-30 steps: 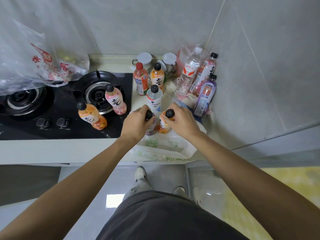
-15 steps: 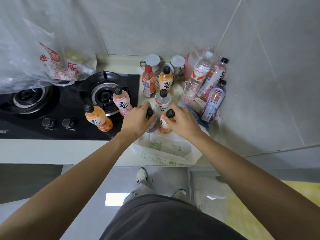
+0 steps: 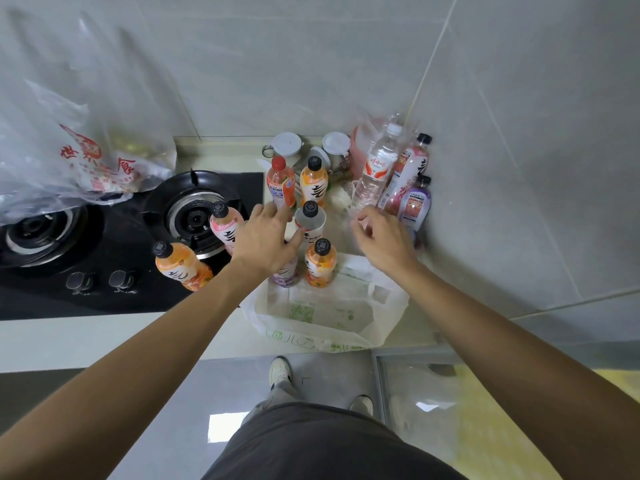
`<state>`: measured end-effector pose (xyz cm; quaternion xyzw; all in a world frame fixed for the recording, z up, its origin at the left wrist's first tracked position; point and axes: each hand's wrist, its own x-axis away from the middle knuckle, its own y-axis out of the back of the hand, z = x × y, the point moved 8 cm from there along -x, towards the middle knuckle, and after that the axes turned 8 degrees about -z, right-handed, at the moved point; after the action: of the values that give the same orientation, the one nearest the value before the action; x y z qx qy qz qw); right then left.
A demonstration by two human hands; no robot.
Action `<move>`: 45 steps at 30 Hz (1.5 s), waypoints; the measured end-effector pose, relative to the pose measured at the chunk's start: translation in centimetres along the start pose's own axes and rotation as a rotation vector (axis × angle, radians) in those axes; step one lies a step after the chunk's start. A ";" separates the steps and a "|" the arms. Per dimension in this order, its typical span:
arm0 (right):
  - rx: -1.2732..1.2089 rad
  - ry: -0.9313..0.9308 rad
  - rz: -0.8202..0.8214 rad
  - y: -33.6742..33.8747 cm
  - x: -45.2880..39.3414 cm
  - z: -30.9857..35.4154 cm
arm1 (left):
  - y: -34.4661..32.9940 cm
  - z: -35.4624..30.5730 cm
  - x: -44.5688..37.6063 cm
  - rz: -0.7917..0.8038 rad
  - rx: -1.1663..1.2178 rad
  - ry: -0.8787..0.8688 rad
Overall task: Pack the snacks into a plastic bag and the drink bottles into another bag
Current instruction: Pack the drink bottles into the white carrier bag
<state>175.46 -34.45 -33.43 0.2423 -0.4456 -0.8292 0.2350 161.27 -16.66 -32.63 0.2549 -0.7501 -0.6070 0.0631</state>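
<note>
Tiled wall (image 3: 346,64) behind, pale surface (image 3: 86,337) running along it, black gas hob (image 3: 104,237) set into the left part. Big clear bag with red print (image 3: 69,150) sits at the back left, over the far-left burner; contents can't be made out.

White plastic bag with green print (image 3: 329,313) lies open and flat at the front edge of the surface, right of the hob. Two bottles stand upright on its back edge: an orange bottle (image 3: 320,265) and a purple-label bottle (image 3: 285,275), touching, the purple one partly hidden by the left hand.

Left hand (image 3: 266,240) hovers over the purple bottle, fingers straight and spread, holding nothing, tips near the white-label bottle (image 3: 310,225). Right hand (image 3: 381,237) is just right of that bottle, fingers loosely curled, empty; can't tell if it touches the clear water bottle (image 3: 375,174).

On the hob: orange bottle near the knobs (image 3: 181,266) and pink bottle (image 3: 225,226) on the right burner's edge, both upright.

Behind the hands: red-cap bottle (image 3: 281,183) and another orange bottle (image 3: 313,183) side by side. Right corner: water bottle, pink bottle by the wall (image 3: 414,164), purple bottle (image 3: 415,199), leaning together.

Two white-lidded jars (image 3: 287,145) at the back wall.
</note>
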 end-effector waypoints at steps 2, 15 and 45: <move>0.102 -0.083 -0.030 0.9 -1.3 -2.3 | -0.1 -1.0 -1.3 0.013 0.031 -0.021; 0.333 -0.403 0.042 2.1 -8.5 -12.4 | -3.9 -3.4 -6.8 0.142 0.000 -0.085; 0.138 -0.306 -0.060 4.3 -7.1 -7.8 | -3.1 -3.5 -6.3 0.097 0.167 -0.092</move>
<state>186.44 -37.16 -32.22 0.1421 -0.5246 -0.8305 0.1222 169.00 -17.23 -33.30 0.1946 -0.8116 -0.5497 0.0365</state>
